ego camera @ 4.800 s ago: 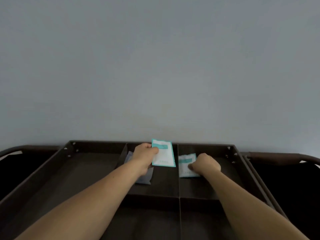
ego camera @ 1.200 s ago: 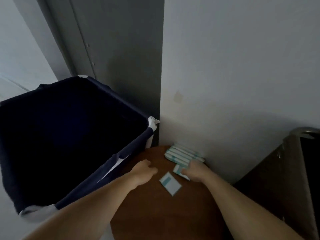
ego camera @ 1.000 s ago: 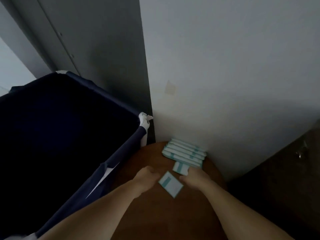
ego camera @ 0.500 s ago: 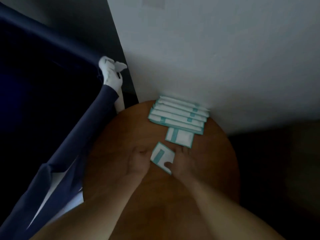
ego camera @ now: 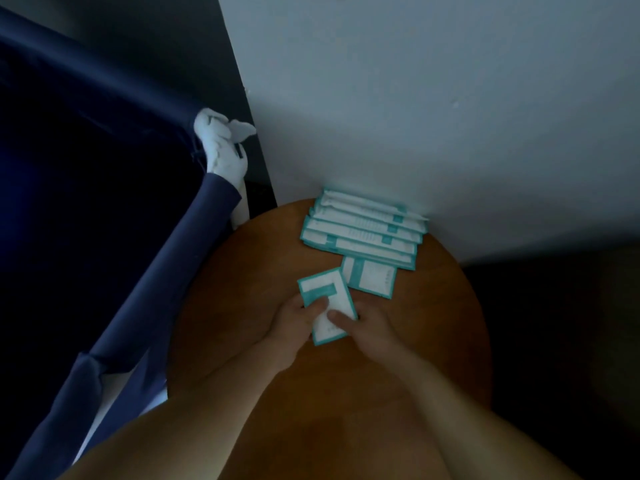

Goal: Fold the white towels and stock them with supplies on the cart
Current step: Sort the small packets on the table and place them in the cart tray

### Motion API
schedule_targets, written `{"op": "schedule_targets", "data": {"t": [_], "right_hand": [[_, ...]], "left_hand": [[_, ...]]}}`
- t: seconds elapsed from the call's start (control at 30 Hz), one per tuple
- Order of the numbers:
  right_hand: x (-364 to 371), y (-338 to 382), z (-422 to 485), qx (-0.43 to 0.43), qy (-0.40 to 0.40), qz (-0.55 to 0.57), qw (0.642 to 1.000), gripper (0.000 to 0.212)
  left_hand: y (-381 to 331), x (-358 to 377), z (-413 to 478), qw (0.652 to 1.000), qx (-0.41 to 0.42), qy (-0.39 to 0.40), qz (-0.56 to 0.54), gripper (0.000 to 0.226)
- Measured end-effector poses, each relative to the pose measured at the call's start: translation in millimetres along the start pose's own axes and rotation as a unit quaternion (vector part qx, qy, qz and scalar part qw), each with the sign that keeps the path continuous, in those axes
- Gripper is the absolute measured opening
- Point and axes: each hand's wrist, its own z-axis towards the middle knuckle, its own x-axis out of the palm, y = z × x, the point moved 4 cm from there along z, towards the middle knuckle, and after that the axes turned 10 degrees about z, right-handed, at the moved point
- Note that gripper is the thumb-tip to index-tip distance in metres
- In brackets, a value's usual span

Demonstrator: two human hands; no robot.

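A small white packet with teal edges (ego camera: pixel 327 294) lies over a round wooden table (ego camera: pixel 242 306), held from both sides. My left hand (ego camera: pixel 292 322) pinches its left edge with the thumb on top. My right hand (ego camera: pixel 369 325) pinches its right edge, thumb on the packet. A second small packet (ego camera: pixel 372 282) lies flat just beyond. Behind it, several long white-and-teal packets (ego camera: pixel 363 230) are stacked overlapping against the wall. No towels or cart show in this view.
A dark navy fabric laundry bin (ego camera: pixel 86 202) stands to the left of the table, with a white cloth knot (ego camera: pixel 221 150) at its corner. A pale wall (ego camera: pixel 433 116) rises behind the table. Dark floor lies to the right.
I turned from the cart to the round table. My view tipped down over it. Both hands closed in on the loose small packet and took hold of it, turning it slightly.
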Motion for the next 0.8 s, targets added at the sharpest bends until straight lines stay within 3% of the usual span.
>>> {"op": "schedule_targets", "data": {"t": [0.07, 0.13, 0.2, 0.3, 0.43, 0.63, 0.8], "right_hand": [[-18.3, 8.9, 6.2, -0.082, -0.092, -0.128, 0.984, 0.018], [-37.6, 16.9, 11.5, -0.138, -0.179, -0.306, 0.925, 0.038], [-43.9, 18.5, 15.2, -0.139, -0.171, -0.418, 0.881, 0.050], [-32.3, -2.5, 14.9, -0.097, -0.106, -0.500, 0.854, 0.056], [-11.5, -27.3, -2.9, -0.069, -0.094, -0.526, 0.842, 0.056], [-12.9, -12.8, -4.2, -0.116, -0.154, -0.493, 0.848, 0.045], [-37.4, 0.6, 25.6, -0.079, -0.129, -0.492, 0.857, 0.069]], "left_hand": [[-4.4, -2.6, 4.4, 0.999, 0.009, -0.038, -0.025, 0.014], [-4.2, -8.1, 8.2, 0.997, 0.012, -0.067, -0.029, 0.013], [0.9, -13.1, 10.3, 0.996, 0.010, -0.082, -0.020, 0.013], [12.2, -16.8, 10.6, 0.995, 0.004, -0.100, -0.021, 0.013], [20.3, -14.7, 7.0, 0.994, -0.001, -0.105, -0.017, 0.013], [23.1, -10.8, -0.3, 0.994, 0.005, -0.103, -0.026, 0.014], [26.0, -15.4, -3.9, 0.994, 0.003, -0.109, -0.019, 0.011]]}}
